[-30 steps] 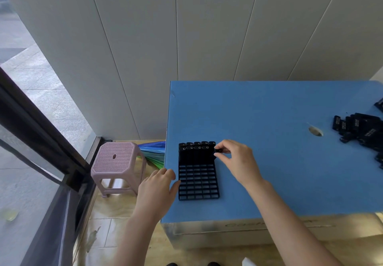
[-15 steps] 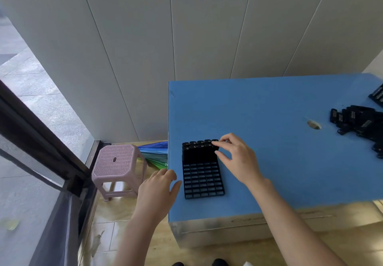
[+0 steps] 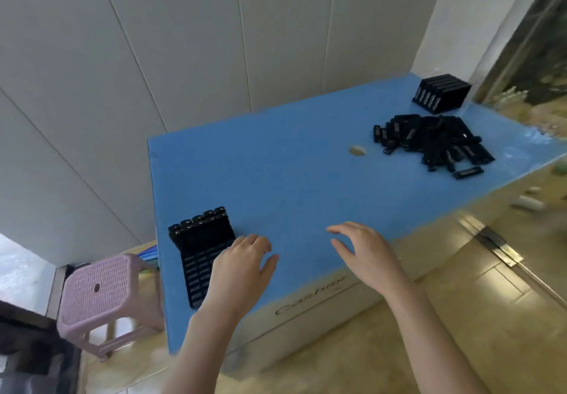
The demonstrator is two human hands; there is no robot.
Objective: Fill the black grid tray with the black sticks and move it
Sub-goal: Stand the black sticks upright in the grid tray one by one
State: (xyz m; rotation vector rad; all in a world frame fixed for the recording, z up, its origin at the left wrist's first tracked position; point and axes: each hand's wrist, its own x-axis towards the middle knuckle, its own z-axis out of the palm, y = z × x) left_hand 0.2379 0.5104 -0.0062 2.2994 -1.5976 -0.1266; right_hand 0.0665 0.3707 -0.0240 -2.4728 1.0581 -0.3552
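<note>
Right hand [image 3: 365,255] has let go of the far corner of the black grid tray [image 3: 196,258] and slid off to the tray's right. It now hovers over bare blue table [image 3: 291,185] with fingers spread and relaxed, holding nothing. Left hand [image 3: 242,271] came up from off the edge and now lies across the tray's near right part, fingers loose, not gripping anything as far as I can see; can't tell if it's actually pressing down. The tray sits in the table's near left corner, its left side close to that edge and its near end close to the front edge. Its far two rows hold upright sticks [image 3: 199,223]. Lots of open blue to the tray's right and beyond it, with the loose pile of black sticks [image 3: 429,142] well away, far right of the tray. Pink stool [image 3: 101,298] is on the floor left of the tray.
</note>
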